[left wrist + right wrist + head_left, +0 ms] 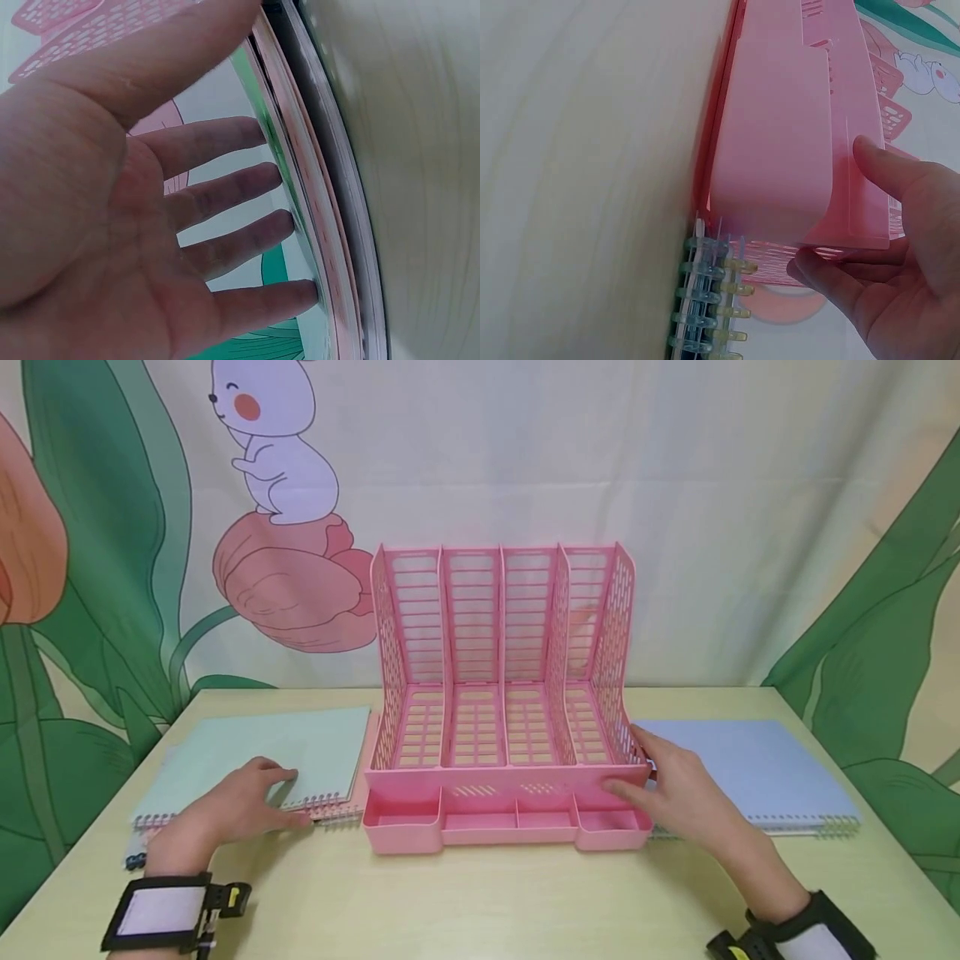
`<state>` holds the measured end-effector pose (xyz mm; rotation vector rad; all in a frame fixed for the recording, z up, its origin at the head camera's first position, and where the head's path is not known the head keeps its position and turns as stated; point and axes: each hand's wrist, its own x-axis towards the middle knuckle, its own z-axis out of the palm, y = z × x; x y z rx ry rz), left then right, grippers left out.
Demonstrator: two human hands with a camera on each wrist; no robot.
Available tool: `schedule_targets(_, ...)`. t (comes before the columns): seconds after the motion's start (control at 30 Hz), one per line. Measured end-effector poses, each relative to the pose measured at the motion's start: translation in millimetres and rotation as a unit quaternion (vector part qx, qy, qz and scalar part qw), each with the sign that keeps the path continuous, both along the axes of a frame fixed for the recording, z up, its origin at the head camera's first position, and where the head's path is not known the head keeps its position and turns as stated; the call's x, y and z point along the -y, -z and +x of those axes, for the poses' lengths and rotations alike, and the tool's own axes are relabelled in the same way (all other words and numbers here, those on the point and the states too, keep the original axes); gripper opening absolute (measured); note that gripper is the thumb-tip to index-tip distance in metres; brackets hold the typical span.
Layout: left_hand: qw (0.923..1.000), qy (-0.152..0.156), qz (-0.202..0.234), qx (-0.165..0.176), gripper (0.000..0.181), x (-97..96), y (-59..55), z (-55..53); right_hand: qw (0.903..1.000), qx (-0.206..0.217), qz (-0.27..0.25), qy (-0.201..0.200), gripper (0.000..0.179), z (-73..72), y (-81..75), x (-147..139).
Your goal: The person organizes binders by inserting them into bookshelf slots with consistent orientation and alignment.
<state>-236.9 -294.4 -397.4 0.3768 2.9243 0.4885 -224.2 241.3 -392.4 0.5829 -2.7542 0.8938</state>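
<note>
A pink desk file organizer (507, 777) stands in the middle of the table, with tall slatted dividers and small trays along its front. My right hand (686, 785) grips its right front corner. In the right wrist view the thumb (885, 166) presses on the front wall while the other fingers go round the side. At the left lies a stack of spiral notebooks, a mint green notebook (277, 743) on top. Over the stack's near edge is my left hand (236, 802); its spread, fairly straight fingers (225, 184) reach the green cover in the left wrist view.
A blue spiral notebook (750, 768) lies to the right of the organizer, its binding towards me. Pink notebook edges (341, 810) show under the green one. Behind the table (465, 902) hangs a printed curtain (720, 527).
</note>
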Motion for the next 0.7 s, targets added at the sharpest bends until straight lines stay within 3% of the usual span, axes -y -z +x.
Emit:
schedule_targets(0.47,0.9996,0.001,0.015,0.025,0.075,1.1,-1.7,2.5,0.9996,0.013,0.026,0.002,0.085,1.3,-1.7,-2.2)
schedule_targets(0.7,0.9998,0.016,-0.007,0.001,0.062,-2.0,-4.6,1.6,0.9995,0.015,0.026,0.005,0.084,1.3,-2.3,-1.5)
